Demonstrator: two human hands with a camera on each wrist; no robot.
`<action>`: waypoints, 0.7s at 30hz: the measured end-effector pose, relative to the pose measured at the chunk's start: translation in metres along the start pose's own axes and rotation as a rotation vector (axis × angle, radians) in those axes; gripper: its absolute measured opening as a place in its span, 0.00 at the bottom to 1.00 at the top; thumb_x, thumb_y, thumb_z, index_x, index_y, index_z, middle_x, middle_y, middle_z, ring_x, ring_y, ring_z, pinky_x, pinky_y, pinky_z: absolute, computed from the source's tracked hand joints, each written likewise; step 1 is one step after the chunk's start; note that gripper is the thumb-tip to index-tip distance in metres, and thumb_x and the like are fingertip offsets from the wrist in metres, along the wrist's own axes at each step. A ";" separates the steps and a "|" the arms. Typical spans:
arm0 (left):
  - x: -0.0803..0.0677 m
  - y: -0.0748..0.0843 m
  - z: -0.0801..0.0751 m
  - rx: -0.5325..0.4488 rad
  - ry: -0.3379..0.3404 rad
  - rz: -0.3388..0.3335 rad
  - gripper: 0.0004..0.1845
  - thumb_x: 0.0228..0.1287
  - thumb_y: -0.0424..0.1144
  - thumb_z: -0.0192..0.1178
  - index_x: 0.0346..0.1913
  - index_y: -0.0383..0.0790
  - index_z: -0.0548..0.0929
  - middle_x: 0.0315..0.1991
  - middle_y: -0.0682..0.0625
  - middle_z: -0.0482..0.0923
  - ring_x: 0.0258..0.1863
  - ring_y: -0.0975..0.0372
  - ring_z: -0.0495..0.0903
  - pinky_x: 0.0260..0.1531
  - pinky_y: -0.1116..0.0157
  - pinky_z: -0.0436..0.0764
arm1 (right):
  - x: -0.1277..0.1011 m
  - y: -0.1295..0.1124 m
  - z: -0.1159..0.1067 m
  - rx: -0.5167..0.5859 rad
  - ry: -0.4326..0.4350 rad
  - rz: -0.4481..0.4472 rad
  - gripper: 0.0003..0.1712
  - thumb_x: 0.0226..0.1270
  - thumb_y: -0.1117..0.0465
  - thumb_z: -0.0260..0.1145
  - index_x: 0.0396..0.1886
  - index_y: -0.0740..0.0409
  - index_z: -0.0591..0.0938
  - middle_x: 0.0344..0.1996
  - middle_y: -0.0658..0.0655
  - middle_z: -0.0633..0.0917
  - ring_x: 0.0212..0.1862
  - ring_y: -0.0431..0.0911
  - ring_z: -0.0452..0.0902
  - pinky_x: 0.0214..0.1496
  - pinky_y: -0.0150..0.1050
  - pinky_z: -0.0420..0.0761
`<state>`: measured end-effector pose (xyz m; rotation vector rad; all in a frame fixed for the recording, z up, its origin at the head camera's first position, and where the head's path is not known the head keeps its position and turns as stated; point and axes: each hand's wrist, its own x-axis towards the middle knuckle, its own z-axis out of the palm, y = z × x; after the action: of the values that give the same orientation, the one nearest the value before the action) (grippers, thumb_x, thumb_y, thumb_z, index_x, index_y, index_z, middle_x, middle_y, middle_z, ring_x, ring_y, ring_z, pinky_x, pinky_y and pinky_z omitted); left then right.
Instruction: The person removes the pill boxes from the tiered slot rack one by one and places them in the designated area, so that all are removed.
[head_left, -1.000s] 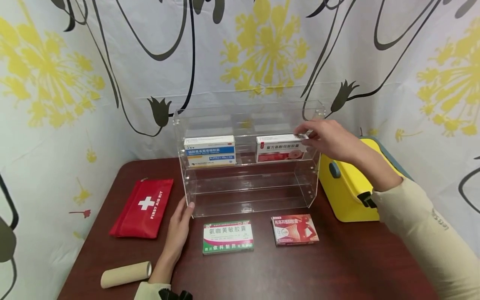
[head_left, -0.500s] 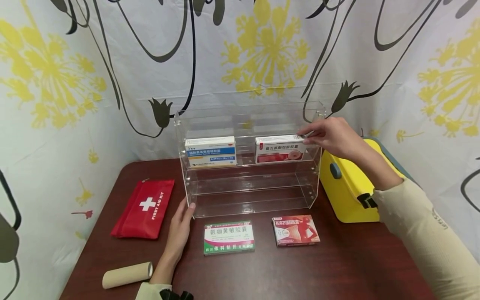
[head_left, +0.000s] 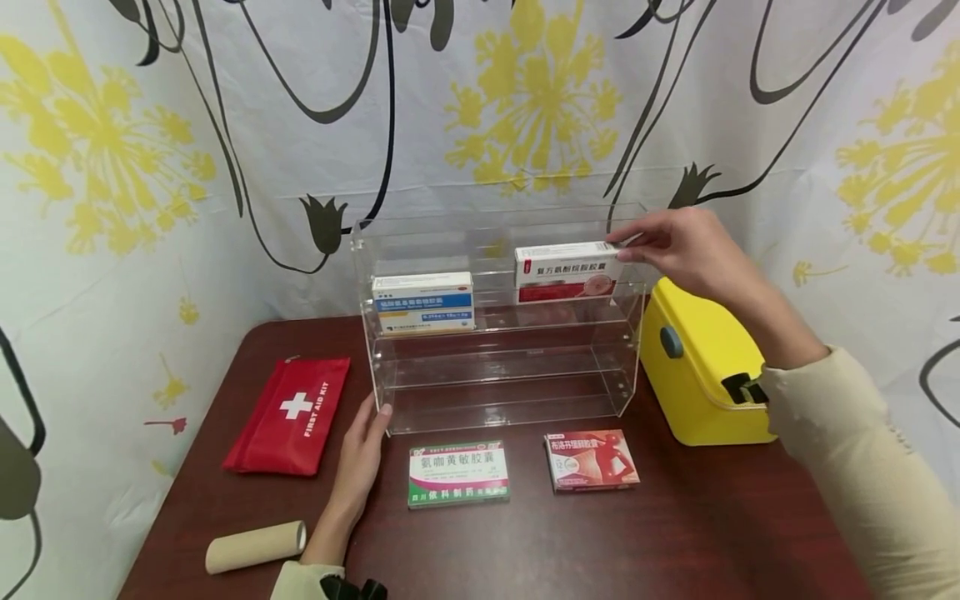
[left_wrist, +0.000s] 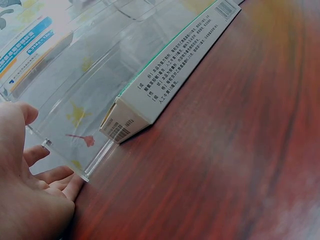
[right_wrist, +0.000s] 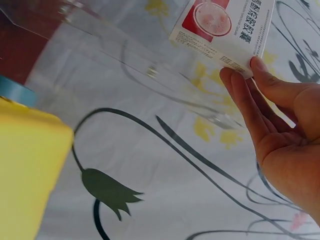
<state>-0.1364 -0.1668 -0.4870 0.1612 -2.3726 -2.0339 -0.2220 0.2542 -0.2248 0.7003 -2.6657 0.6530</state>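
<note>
We log: right hand (head_left: 692, 248), fingers nearly closed, pinches red-and-white capsule carton (head_left: 566, 275); left hand (head_left: 358, 457), part-curled, grips clear acrylic rack (head_left: 498, 380).

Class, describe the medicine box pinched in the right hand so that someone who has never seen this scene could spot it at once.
On the dark table, find the clear rack beside the yellow case. At its upper right, the right hand pinches one end of a white box. Unlike the blue-striped box to its left, it has a low red band.
</note>
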 end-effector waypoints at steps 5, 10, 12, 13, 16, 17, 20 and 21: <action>-0.001 -0.001 0.000 0.003 -0.004 -0.003 0.32 0.72 0.57 0.52 0.75 0.60 0.59 0.70 0.54 0.62 0.69 0.57 0.58 0.66 0.42 0.57 | 0.002 -0.007 -0.015 -0.035 0.059 -0.022 0.14 0.62 0.63 0.71 0.48 0.54 0.88 0.39 0.52 0.88 0.37 0.37 0.84 0.37 0.19 0.75; -0.001 0.000 -0.001 0.004 -0.010 0.006 0.32 0.72 0.57 0.52 0.75 0.59 0.58 0.70 0.53 0.62 0.69 0.56 0.58 0.66 0.42 0.57 | 0.002 -0.011 -0.020 -0.042 0.052 -0.008 0.14 0.63 0.61 0.71 0.49 0.52 0.88 0.41 0.51 0.87 0.37 0.37 0.83 0.38 0.19 0.74; -0.001 0.001 -0.001 0.002 -0.009 0.009 0.33 0.71 0.58 0.52 0.75 0.60 0.59 0.70 0.54 0.62 0.69 0.56 0.58 0.66 0.42 0.57 | 0.002 -0.012 -0.021 -0.029 0.070 -0.018 0.14 0.62 0.63 0.72 0.48 0.53 0.88 0.40 0.51 0.87 0.37 0.35 0.83 0.38 0.19 0.75; -0.002 0.001 -0.001 0.000 -0.008 0.007 0.32 0.71 0.58 0.52 0.75 0.60 0.59 0.70 0.54 0.62 0.69 0.57 0.58 0.66 0.43 0.57 | 0.001 -0.012 -0.022 -0.021 0.081 -0.029 0.14 0.61 0.63 0.72 0.48 0.54 0.88 0.40 0.52 0.87 0.37 0.35 0.83 0.38 0.19 0.75; -0.004 0.001 0.000 -0.003 -0.010 0.013 0.32 0.71 0.59 0.52 0.75 0.62 0.59 0.70 0.55 0.63 0.69 0.58 0.58 0.66 0.43 0.57 | -0.008 -0.015 -0.027 0.015 0.116 -0.061 0.15 0.61 0.66 0.72 0.48 0.56 0.88 0.40 0.52 0.87 0.37 0.33 0.82 0.39 0.19 0.75; -0.004 0.002 0.000 -0.005 -0.010 0.017 0.32 0.71 0.59 0.52 0.75 0.62 0.59 0.70 0.56 0.63 0.69 0.58 0.58 0.66 0.43 0.57 | -0.013 -0.017 -0.030 0.030 0.125 -0.065 0.15 0.61 0.67 0.71 0.48 0.56 0.88 0.40 0.52 0.87 0.37 0.33 0.81 0.40 0.20 0.76; -0.005 0.006 -0.001 -0.008 -0.014 0.032 0.32 0.71 0.58 0.52 0.75 0.62 0.59 0.70 0.55 0.63 0.68 0.58 0.58 0.66 0.44 0.57 | -0.033 -0.023 -0.037 0.056 0.128 -0.073 0.16 0.62 0.70 0.70 0.50 0.55 0.87 0.42 0.51 0.86 0.38 0.36 0.80 0.40 0.21 0.76; -0.006 0.007 -0.001 -0.008 -0.016 0.034 0.32 0.72 0.58 0.52 0.75 0.61 0.59 0.70 0.54 0.63 0.68 0.58 0.59 0.67 0.44 0.57 | -0.041 -0.024 -0.039 0.058 0.126 -0.082 0.17 0.62 0.72 0.70 0.50 0.55 0.87 0.42 0.50 0.86 0.38 0.36 0.80 0.40 0.21 0.77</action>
<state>-0.1310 -0.1664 -0.4794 0.1042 -2.3587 -2.0374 -0.1685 0.2701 -0.1997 0.7532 -2.4982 0.7296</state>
